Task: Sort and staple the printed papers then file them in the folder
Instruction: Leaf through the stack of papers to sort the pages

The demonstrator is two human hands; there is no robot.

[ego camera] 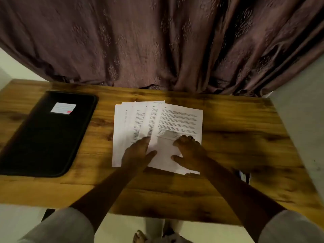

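both hands lying flat, gripping nothing: left hand (138,151) pinning the fanned printed papers (140,123) mid-table, right hand (189,153) pressing the top sheet (180,120), probably sliding it out to sort; black folder (45,134) waiting far left.

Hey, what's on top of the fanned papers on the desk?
Both hands: the left hand lies flat on the papers, the right hand rests beside it, fingers bent. The print beneath them is covered.

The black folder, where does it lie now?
In the head view the black folder lies on the left of the table, apart from the fanned papers to its right.
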